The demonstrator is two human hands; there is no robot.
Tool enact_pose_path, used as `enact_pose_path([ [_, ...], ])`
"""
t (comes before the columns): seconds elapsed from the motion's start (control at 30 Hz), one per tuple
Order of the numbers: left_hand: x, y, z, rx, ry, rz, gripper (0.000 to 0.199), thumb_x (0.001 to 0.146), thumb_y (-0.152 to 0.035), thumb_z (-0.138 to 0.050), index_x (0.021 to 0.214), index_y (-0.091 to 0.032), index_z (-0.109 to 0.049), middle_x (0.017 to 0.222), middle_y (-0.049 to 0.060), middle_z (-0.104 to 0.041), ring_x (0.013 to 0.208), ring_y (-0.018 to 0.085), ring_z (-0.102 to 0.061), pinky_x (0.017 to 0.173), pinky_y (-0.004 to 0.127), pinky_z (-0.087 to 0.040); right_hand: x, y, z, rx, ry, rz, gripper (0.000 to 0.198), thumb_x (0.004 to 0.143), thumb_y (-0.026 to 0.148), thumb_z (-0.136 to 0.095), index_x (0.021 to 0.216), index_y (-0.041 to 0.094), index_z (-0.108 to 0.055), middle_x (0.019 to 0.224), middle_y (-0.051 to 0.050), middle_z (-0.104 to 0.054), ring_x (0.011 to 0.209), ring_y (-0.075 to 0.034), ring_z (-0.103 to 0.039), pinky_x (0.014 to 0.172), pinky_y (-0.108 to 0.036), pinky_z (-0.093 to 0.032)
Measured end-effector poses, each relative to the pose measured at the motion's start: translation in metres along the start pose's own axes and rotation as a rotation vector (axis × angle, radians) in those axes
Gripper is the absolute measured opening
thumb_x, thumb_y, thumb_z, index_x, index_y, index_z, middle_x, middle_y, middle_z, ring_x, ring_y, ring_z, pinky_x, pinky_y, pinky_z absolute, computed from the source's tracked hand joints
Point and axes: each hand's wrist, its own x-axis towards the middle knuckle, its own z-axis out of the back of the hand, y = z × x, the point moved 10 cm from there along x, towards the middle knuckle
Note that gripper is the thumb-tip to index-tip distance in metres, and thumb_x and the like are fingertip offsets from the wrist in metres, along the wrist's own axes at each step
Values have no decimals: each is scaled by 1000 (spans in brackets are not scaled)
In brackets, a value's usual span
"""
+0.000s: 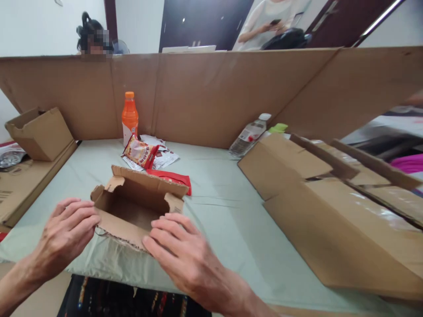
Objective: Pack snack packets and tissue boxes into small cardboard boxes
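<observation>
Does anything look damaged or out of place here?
Yes: the small open box that the left hand and right hand touch has a ragged near edge, as if torn or roughly cut.

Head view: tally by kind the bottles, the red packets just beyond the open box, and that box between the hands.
Bottles: 2 (orange plastic bottle with orange cap; clear plastic bottle with white cap)
Red packets: 2 (glossy red-and-cream packet; flat red packet)
Open brown cardboard box: 1
Total: 5
</observation>
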Motion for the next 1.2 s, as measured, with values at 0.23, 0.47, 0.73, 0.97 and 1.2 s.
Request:
enact_pose_path([
  [0.23,-18,-1,-10,-118,-10,42,20,96,-4,-61,109,-17,-68,102,10,-77,97,25,-74,98,44,-50,-17,3,-19,44,104,-10,64,109,63,-32,119,12,-70,121,-15,-76,116,-27,-67,110,-47,-44],
  [0.47,45,-2,-12,-223,158,-93,22,99,-8,-52,96,-19,-70,97,7,-77,90,21,-70,84,34,-51,9,-4,-25,107,289,-85,29,107,19,-42,105,16,-71,101,-9,-76,89,-20,-68,99,-41,-46],
  [0.73,79,7,-105,31,579,-182,24,76,-6,-64,57,-20,-63,57,8,-66,72,28,-66,87,46,-52,35,-38,-57,-257,844,-159,17,87,6,-63,78,18,-72,73,-7,-72,70,-22,-63,75,-41,-40],
  [0.97,58,39,-64,82,409,0,35,93,-47,-64,82,-16,-74,95,20,-74,97,41,-70,108,72,-41,0,-47,-6,-359,476,-263,14,90,31,-76,88,18,-73,90,-11,-74,90,-30,-66,84,-47,-49],
  [1.2,11,56,-64,-42,276,142,50,100,-62,-50,110,-22,-77,152,16,-58,117,40,-69,95,53,-58,-54,-61,-2,-119,118,-445,43,98,38,-64,131,11,-67,139,-24,-64,122,-36,-64,93,-54,-59],
])
